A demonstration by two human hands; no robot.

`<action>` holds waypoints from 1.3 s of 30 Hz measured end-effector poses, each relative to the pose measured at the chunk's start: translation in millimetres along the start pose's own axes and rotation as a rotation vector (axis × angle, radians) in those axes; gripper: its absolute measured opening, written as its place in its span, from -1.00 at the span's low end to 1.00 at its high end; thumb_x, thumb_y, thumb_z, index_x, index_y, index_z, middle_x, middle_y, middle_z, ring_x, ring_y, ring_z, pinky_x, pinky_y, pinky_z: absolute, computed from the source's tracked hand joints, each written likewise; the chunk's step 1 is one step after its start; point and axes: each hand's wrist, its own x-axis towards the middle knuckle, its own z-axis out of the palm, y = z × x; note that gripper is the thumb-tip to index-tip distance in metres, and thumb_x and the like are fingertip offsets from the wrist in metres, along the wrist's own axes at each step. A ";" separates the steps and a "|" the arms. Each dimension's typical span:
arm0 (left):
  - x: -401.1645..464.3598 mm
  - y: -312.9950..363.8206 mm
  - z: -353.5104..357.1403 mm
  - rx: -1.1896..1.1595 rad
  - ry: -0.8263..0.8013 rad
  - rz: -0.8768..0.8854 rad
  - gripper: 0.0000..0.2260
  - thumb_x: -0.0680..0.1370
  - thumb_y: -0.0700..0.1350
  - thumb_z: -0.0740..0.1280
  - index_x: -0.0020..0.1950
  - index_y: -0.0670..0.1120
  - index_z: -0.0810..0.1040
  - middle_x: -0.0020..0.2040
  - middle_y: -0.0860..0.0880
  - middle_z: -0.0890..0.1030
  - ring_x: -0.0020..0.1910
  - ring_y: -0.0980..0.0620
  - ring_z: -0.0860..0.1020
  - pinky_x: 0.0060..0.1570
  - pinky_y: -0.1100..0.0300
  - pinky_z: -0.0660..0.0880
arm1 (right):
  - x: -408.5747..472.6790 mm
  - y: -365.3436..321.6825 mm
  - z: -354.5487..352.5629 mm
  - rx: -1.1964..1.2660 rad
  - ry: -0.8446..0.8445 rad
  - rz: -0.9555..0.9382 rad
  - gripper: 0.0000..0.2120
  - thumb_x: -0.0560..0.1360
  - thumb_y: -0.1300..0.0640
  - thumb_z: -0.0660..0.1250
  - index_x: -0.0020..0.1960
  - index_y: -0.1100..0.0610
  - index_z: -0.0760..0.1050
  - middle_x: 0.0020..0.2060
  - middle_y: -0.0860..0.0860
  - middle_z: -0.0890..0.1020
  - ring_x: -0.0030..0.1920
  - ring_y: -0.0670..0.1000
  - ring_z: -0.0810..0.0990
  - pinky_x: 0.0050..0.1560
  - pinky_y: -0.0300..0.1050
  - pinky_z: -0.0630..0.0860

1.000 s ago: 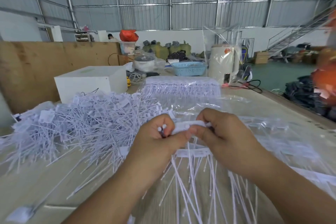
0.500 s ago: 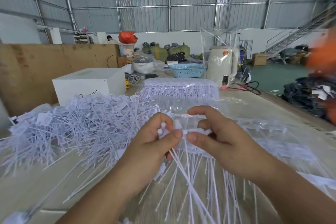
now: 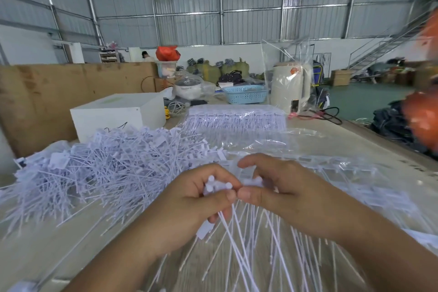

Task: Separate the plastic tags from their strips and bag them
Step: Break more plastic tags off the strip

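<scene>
My left hand [image 3: 189, 206] grips a small bunch of separated white plastic tags [image 3: 213, 186], their thin tails fanning down toward me. My right hand [image 3: 279, 192] pinches the strip of tags [image 3: 257, 181] just beside it, thumb tips of both hands almost touching. A big loose heap of separated tags [image 3: 106, 168] covers the table to the left. A clear plastic bag [image 3: 308, 156] lies flat under and beyond my hands. Farther back lies a bagged stack of uncut tag strips [image 3: 237, 117].
A white box [image 3: 113, 114] stands behind the heap, against a brown board wall [image 3: 47, 92]. A blue basket [image 3: 246, 94], a pot, a white appliance [image 3: 290, 87] in plastic and cables sit at the table's far end. The table edge runs along the right.
The strip between my hands has shortened and the tags held in my left hand have grown. My right hand's fingers have opened up a little and both hands sit slightly higher.
</scene>
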 end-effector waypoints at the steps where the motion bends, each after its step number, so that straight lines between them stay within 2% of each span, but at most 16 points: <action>1: 0.0 -0.8 -0.3 0.001 0.030 0.002 -0.97 0.44 -0.08 0.47 -0.17 0.03 0.65 -0.40 0.03 0.56 -0.40 0.17 0.51 -0.38 0.36 0.42 | -1.1 -0.5 -3.7 -0.070 -0.021 0.007 -0.66 0.47 -0.32 0.25 0.07 -0.11 0.47 -0.31 -0.03 0.54 -0.30 -0.08 0.52 -0.21 -0.03 0.48; 4: -1.1 -5.0 3.5 0.020 0.033 0.007 -0.88 0.34 -0.03 0.53 -0.23 0.01 0.62 -0.38 -0.05 0.49 -0.38 0.09 0.43 -0.36 0.31 0.37 | -3.2 -1.5 -5.2 -0.045 -0.040 0.039 -0.72 0.51 -0.15 0.34 -0.26 0.00 0.46 -0.44 -0.06 0.46 -0.43 -0.11 0.41 -0.35 -0.07 0.35; 6: -1.9 -9.1 7.0 0.005 0.025 -0.003 -0.80 0.26 0.02 0.55 -0.28 0.01 0.58 -0.35 -0.15 0.48 -0.34 0.04 0.40 -0.30 0.23 0.35 | -2.9 -3.7 -1.5 -0.044 -0.018 0.054 -0.68 0.50 -0.11 0.37 -0.32 0.02 0.40 -0.49 -0.09 0.41 -0.46 -0.14 0.34 -0.38 -0.13 0.29; 9: 1.6 -13.3 13.6 -0.034 0.142 0.023 -0.77 0.24 0.02 0.55 -0.32 0.01 0.52 -0.39 0.01 0.47 -0.37 0.06 0.41 -0.35 0.25 0.34 | 0.3 -7.7 5.4 -0.081 0.075 0.036 -0.62 0.52 -0.10 0.35 -0.35 0.05 0.32 -0.52 -0.10 0.34 -0.48 -0.12 0.30 -0.40 -0.12 0.24; 11: 5.3 -15.2 19.7 -0.078 0.307 0.055 -0.75 0.26 0.01 0.54 -0.34 0.01 0.47 -0.43 0.06 0.44 -0.42 0.09 0.39 -0.37 0.25 0.32 | 4.1 -9.8 8.6 -0.043 0.229 0.056 -0.60 0.53 -0.11 0.31 -0.36 0.06 0.27 -0.53 -0.10 0.32 -0.50 -0.11 0.26 -0.44 -0.16 0.21; 13: 8.0 -16.7 20.6 -0.130 0.460 0.039 -0.71 0.26 0.05 0.52 -0.36 0.01 0.41 -0.45 0.03 0.38 -0.43 0.04 0.35 -0.35 0.18 0.30 | 6.6 -9.3 6.5 0.080 0.468 0.116 -0.56 0.51 -0.17 0.26 -0.35 0.09 0.24 -0.55 -0.11 0.28 -0.52 -0.12 0.21 -0.48 -0.20 0.18; 15: 8.7 -17.4 15.1 -0.162 0.477 0.007 -0.72 0.27 0.01 0.52 -0.37 0.02 0.41 -0.43 0.02 0.37 -0.42 0.02 0.33 -0.36 0.16 0.31 | 5.2 -6.8 -1.9 0.179 0.571 0.120 -0.55 0.46 -0.23 0.24 -0.35 0.11 0.25 -0.54 -0.12 0.24 -0.51 -0.13 0.19 -0.49 -0.25 0.17; 16: 8.0 -17.1 11.3 -0.153 0.438 -0.003 -0.74 0.28 -0.01 0.51 -0.37 0.02 0.42 -0.43 0.03 0.38 -0.43 0.04 0.34 -0.38 0.18 0.31 | 3.0 -5.3 -4.7 0.211 0.526 0.097 -0.56 0.42 -0.26 0.24 -0.32 0.11 0.30 -0.52 -0.12 0.25 -0.51 -0.14 0.20 -0.48 -0.27 0.19; 18: 5.4 -15.1 7.6 -0.152 0.323 -0.020 -0.78 0.26 -0.01 0.54 -0.32 0.04 0.50 -0.40 0.06 0.42 -0.47 0.10 0.36 -0.45 0.29 0.32 | -0.8 -5.0 -2.7 0.253 0.305 0.044 -0.64 0.39 -0.29 0.26 -0.14 0.01 0.44 -0.49 -0.08 0.31 -0.49 -0.11 0.26 -0.45 -0.17 0.25; 20: 3.0 -13.3 9.1 -0.189 0.209 -0.032 -0.77 0.24 0.04 0.54 -0.17 0.09 0.61 -0.34 0.04 0.49 -0.47 0.14 0.41 -0.49 0.36 0.34 | -1.6 -6.4 4.7 0.163 0.104 -0.009 -0.67 0.44 -0.32 0.23 0.10 -0.17 0.40 -0.47 0.00 0.39 -0.48 -0.05 0.34 -0.43 -0.04 0.30; 22: 1.7 -12.7 10.7 -0.193 0.129 -0.028 -0.71 0.27 0.05 0.50 -0.03 0.11 0.64 -0.32 0.03 0.51 -0.44 0.14 0.45 -0.44 0.34 0.37 | -0.4 -6.7 9.8 0.075 0.036 -0.054 -0.63 0.51 -0.30 0.19 0.26 -0.20 0.30 -0.40 0.07 0.49 -0.42 -0.01 0.45 -0.35 0.04 0.40; 25: 0.4 -9.0 8.3 -0.153 0.040 -0.015 -0.73 0.30 0.02 0.45 -0.01 0.11 0.65 -0.35 0.04 0.50 -0.43 0.12 0.44 -0.41 0.33 0.38 | -0.9 -4.6 9.0 0.106 0.026 -0.041 -0.54 0.54 -0.26 0.20 0.38 -0.20 0.19 -0.30 0.04 0.53 -0.30 -0.02 0.53 -0.18 0.10 0.48; 29: -0.2 -4.6 6.9 -0.053 -0.075 -0.008 -0.72 0.34 -0.09 0.40 0.03 0.10 0.64 -0.24 0.13 0.58 -0.37 0.20 0.47 -0.34 0.38 0.40 | -1.7 -5.2 10.9 0.083 -0.016 -0.058 -0.58 0.58 -0.13 0.22 0.40 -0.13 0.23 -0.24 -0.01 0.58 -0.23 0.02 0.57 -0.09 0.16 0.49; 32: -0.7 -4.2 13.3 0.036 -0.154 0.001 -0.67 0.37 -0.25 0.31 0.03 0.07 0.64 -0.27 0.20 0.58 -0.36 0.26 0.44 -0.32 0.42 0.37 | -0.8 -7.2 15.2 0.053 -0.049 -0.058 -0.59 0.58 -0.12 0.23 0.38 -0.18 0.22 -0.18 -0.04 0.63 -0.17 -0.06 0.60 -0.06 0.03 0.51; 36: -0.6 -5.3 11.0 -0.001 -0.137 -0.001 -0.80 0.32 -0.11 0.36 -0.08 -0.01 0.63 -0.28 0.07 0.55 -0.37 0.19 0.42 -0.33 0.38 0.36 | -2.0 -8.5 9.4 0.058 -0.048 -0.019 -0.55 0.50 -0.32 0.20 0.34 -0.24 0.26 -0.25 -0.06 0.56 -0.26 -0.10 0.55 -0.18 -0.03 0.50; 39: -1.4 -4.3 1.3 -0.053 -0.115 -0.040 -0.84 0.31 -0.06 0.41 -0.12 0.05 0.64 -0.34 0.07 0.49 -0.40 0.16 0.40 -0.38 0.36 0.35 | -3.0 -5.4 -3.4 0.028 -0.075 0.012 -0.60 0.46 -0.36 0.21 0.05 -0.06 0.50 -0.29 0.08 0.55 -0.28 0.07 0.53 -0.22 0.08 0.44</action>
